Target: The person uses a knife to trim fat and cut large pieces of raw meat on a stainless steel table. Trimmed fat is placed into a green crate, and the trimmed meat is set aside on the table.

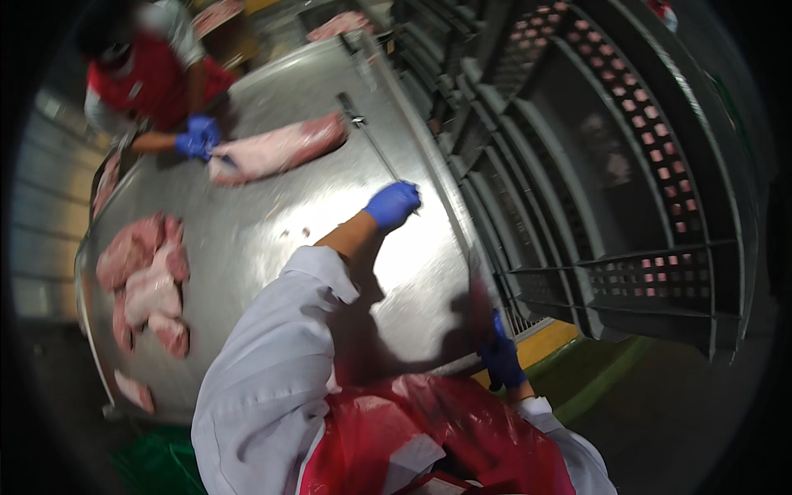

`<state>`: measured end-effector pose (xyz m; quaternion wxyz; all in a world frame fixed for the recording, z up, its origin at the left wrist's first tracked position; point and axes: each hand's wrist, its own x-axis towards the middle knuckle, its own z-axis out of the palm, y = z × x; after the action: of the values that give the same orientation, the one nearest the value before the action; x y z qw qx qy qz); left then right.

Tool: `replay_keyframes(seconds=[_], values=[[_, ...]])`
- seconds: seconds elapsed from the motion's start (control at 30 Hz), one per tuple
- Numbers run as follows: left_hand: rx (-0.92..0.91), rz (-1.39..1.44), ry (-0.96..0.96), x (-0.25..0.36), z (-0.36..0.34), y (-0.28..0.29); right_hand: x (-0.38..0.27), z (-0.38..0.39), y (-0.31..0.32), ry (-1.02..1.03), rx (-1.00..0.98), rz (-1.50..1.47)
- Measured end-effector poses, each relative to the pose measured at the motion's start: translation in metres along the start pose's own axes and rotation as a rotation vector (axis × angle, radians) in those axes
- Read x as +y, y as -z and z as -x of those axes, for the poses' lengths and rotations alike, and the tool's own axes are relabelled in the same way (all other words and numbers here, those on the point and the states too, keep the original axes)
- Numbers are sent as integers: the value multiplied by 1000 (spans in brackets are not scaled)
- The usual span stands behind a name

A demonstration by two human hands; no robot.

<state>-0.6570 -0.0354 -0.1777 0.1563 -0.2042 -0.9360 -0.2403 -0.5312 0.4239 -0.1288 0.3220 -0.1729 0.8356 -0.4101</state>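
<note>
My left hand (394, 205), in a blue glove, reaches out over the steel table (272, 219). It is closed round the near end of a long thin metal rod (381, 155), which looks like a sharpening steel. The rod's black handle points away from me. Low at the table's right edge, my right hand (501, 356) is closed and smeared by motion. A narrow reddish streak rises from it, perhaps a blade, too blurred to tell. Beyond my left hand lies a long slab of pale pink meat (280, 151).
A co-worker in a red apron (136, 91) stands far left, blue-gloved hands (198, 136) at the slab's left end. Several meat pieces (153, 272) and a small strip (134, 391) lie at the left. Grey plastic crates (569, 148) stand close along the table's right side.
</note>
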Motion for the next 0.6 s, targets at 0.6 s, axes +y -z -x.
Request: replay_keyframes(seconds=[0.6], values=[[-451, 23, 1111, 179, 229, 99, -44, 22, -13, 262, -137, 33]])
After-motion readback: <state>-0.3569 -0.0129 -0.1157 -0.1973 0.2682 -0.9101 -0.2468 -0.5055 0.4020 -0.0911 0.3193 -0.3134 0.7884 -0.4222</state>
